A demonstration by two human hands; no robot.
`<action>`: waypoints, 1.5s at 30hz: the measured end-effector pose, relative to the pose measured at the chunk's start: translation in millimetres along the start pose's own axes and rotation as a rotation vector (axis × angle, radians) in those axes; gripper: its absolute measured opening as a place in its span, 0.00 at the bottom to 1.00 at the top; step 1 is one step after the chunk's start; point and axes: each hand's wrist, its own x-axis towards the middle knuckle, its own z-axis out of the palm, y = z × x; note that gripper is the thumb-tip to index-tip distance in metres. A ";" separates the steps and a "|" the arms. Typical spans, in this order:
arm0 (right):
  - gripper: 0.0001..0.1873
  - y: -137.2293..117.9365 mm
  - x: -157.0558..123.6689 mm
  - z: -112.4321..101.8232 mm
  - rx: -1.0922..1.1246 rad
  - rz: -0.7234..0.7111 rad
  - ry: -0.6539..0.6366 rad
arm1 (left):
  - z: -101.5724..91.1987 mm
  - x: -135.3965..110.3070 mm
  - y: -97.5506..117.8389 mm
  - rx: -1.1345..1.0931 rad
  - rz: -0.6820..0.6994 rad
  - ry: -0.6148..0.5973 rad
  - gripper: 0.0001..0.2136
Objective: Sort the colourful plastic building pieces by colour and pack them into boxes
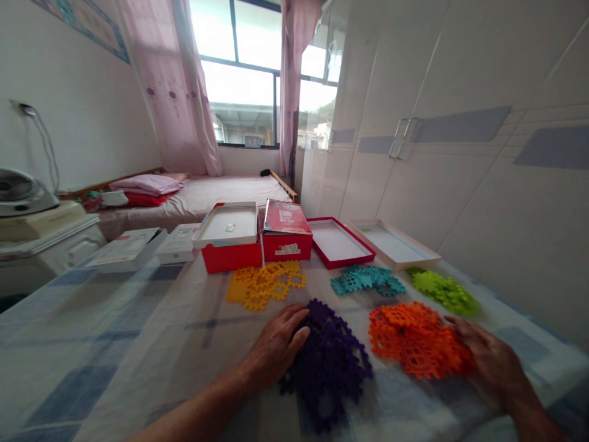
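My left hand [276,347] rests on the left side of a heap of purple plastic grid pieces [334,362], fingers curled loosely against it. My right hand [492,356] lies flat with fingers stretched onto the right edge of an orange heap [414,341]. Beyond them lie a yellow pile [264,283], a teal pile [365,279] and a green pile [442,290], all on the cloth-covered table [138,344].
Red boxes [230,236] [285,230] and shallow lids [340,242] [391,242] line the table's far side, with white boxes [131,248] at the left. A bed [193,196], a fan [21,193] and wardrobe doors [437,153] surround the table.
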 end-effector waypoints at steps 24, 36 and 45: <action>0.25 -27.4 -11.1 -4.8 0.087 0.093 -0.011 | -0.4 4.7 -12.0 -0.247 -0.137 0.150 0.22; 0.35 -47.4 -23.1 -9.1 0.122 -0.065 -0.187 | 2.2 7.0 -21.7 -0.374 -0.235 0.181 0.25; 0.44 -69.8 -39.9 -4.6 -0.107 -0.249 -0.294 | 2.9 7.1 -26.7 -0.281 -0.219 0.172 0.26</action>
